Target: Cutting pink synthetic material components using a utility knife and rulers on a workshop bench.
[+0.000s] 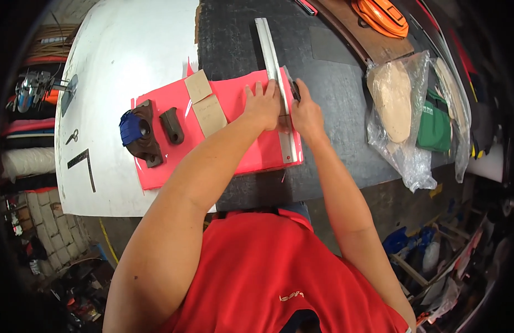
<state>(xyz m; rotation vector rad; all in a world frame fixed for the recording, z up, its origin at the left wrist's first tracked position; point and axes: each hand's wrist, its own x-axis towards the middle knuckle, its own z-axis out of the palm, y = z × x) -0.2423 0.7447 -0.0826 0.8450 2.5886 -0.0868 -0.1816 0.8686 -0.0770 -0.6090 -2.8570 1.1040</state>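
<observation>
A stack of pink sheet material (246,145) lies across the seam of the worktable. Along its right side runs a long metal straightedge (265,47), pointing away from me. My left hand (262,106) presses down with spread fingers on the sheet and the straightedge's left side. At the opposite edge, my right hand (308,114) grips a black cutter (295,91), mostly hidden by the fingers; its blade cannot be seen. Two tan card pieces (211,115) rest on the pink sheet, left of my left hand. Beside them sit a brown metal block (171,126) and a brown bearing housing (148,139) wrapped in blue.
The table is white at left (112,61) and dark at right (334,83). A black L-shaped mark (89,166) shows on the white part. Clear plastic bags (415,169) with a beige shape (391,100), a green pouch (433,129) and an orange pouch (382,16) lie right.
</observation>
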